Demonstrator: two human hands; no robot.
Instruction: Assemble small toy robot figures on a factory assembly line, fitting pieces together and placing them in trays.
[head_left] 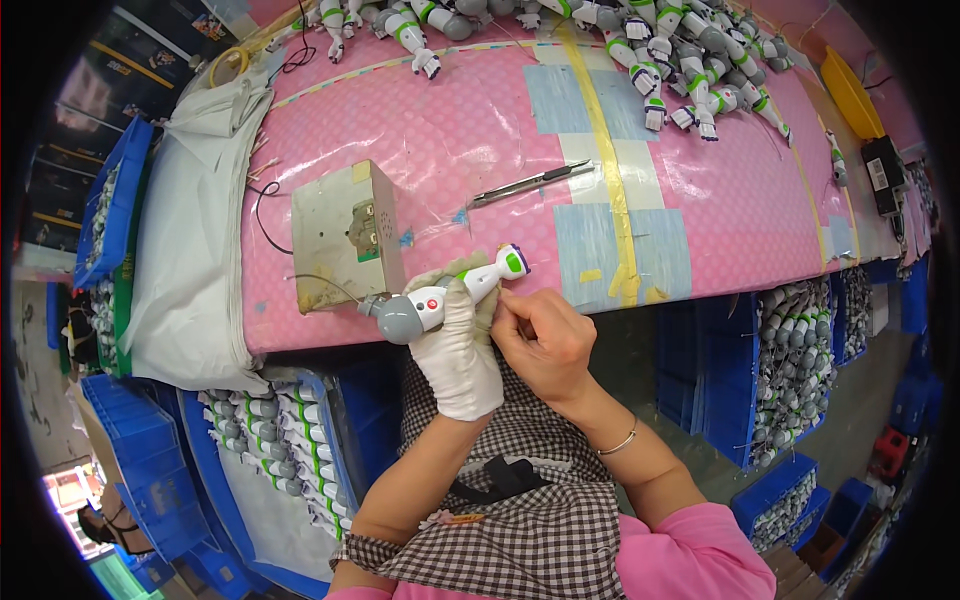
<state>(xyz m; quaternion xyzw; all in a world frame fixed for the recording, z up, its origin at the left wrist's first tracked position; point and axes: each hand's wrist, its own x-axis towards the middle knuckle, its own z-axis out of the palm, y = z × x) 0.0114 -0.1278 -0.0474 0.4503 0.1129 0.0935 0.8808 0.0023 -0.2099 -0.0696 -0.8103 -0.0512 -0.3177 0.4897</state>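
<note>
My left hand point(460, 360), in a white glove, is closed around a toy figure's arm point(428, 306). The arm is white with a round grey shoulder end, green bands and a small red dot. It lies slanted, grey end toward the left, purple-and-green tip to the upper right. Bare and curled, my right hand point(548, 345) is pinched right beside the toy arm near its far end. What its fingertips hold, if anything, is too small to make out. A thin wire runs from a beige metal box point(335, 240) toward the grey shoulder end.
A black-and-silver craft knife point(530, 185) lies on the pink table cover point(460, 120). Toy arms point(690, 60) are heaped along the far side. Blue crates point(345, 440) of similar parts stand lower left, with more crates point(735, 370) at right. White cloth point(190, 230) covers the left end.
</note>
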